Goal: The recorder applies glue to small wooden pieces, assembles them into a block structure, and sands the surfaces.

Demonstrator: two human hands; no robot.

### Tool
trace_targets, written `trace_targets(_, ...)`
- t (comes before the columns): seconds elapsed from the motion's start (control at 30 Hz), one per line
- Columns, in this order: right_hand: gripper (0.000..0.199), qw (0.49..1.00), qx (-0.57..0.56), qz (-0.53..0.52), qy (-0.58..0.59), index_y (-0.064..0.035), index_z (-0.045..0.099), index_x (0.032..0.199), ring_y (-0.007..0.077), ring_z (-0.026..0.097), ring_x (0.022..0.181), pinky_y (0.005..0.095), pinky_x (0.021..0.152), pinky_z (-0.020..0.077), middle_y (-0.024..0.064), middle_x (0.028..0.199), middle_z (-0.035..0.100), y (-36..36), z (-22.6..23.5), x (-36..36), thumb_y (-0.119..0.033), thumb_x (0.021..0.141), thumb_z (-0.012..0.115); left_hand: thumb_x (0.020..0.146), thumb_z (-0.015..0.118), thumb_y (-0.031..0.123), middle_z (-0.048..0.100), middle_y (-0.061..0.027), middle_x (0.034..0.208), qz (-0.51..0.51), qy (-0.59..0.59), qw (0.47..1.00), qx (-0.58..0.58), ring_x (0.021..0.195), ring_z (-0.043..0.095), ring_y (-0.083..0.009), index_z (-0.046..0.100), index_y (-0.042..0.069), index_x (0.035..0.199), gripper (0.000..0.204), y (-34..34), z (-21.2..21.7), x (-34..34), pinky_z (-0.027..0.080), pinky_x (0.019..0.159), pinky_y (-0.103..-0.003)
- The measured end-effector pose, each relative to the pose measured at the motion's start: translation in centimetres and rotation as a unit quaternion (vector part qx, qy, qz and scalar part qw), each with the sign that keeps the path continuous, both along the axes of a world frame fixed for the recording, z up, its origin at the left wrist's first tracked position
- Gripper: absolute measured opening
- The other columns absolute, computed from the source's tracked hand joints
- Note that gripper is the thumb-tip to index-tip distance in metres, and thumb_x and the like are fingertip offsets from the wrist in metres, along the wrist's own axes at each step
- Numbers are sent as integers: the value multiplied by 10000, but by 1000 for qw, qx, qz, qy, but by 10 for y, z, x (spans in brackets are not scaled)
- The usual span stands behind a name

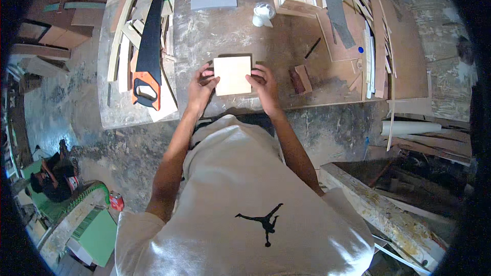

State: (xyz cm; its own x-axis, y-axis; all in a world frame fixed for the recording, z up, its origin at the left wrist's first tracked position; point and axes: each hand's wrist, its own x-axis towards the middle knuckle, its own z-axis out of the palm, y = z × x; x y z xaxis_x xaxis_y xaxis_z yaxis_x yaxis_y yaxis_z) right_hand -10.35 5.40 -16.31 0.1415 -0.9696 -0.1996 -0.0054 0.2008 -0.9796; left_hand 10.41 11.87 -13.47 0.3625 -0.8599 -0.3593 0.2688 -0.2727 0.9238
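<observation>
Between my two hands is a pale, square wooden piece point(232, 75), held near the front edge of the workbench. My left hand point(203, 85) grips its left side, thumb on the face and fingers bent behind the edge. On the opposite side my right hand point(264, 86) pinches it the same way. What lies behind the piece is hidden. A handsaw point(149, 46) with an orange and black handle lies on the bench to the left of my left hand. Right of my right hand rests a small brown wooden block point(300, 79).
The worn workbench point(204, 30) carries a white cup point(263, 14), a grey strip point(214, 1), a dark pen-like stick point(312, 48) and grey sandpaper-like sheet point(338, 18). Wood strips point(123, 36) crowd its left side. A person point(55, 176) is at the lower left.
</observation>
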Motion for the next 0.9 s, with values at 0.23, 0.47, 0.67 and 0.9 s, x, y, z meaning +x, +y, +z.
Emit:
trace_targets(0.23, 639, 995, 62, 35, -64, -96, 509, 1364, 174, 623, 1037, 322, 937, 499, 82, 1125, 647, -28, 40, -11, -113, 811, 830, 845, 767, 3, 594, -127, 1269, -16, 187, 982, 20, 1128, 607, -196, 385, -35, 1479, 742, -20, 37, 15, 489, 999, -294)
trace_targets(0.47, 581, 988, -22, 102, -112, -87, 541, 1330, 181, 620, 1043, 327, 954, 497, 78, 1128, 638, -46, 129, 2, -52, 814, 806, 870, 723, -52, 602, -85, 1273, -57, 83, 986, -130, 1111, 622, -161, 394, -2, 1479, 695, -31, 98, 38, 487, 1009, -299)
trace_targets(0.67, 361, 946, -278, 155, 60, -63, 621, 1153, 193, 612, 1115, 350, 966, 495, 69, 1177, 617, -49, 172, -4, 2, 826, 759, 848, 707, -60, 616, -107, 1233, -91, -289, 904, -302, 1193, 583, -211, 634, 27, 1214, 383, -28, 155, 47, 426, 1045, -329)
trace_targets(0.9, 317, 863, -475, 152, 79, -75, 638, 1056, 269, 605, 1169, 382, 1014, 475, 93, 1191, 622, -41, 196, -3, 54, 781, 731, 804, 701, -77, 657, -120, 1174, -55, -425, 804, -412, 1135, 631, -295, 677, 52, 1072, 299, -20, 159, 48, 433, 1024, -388)
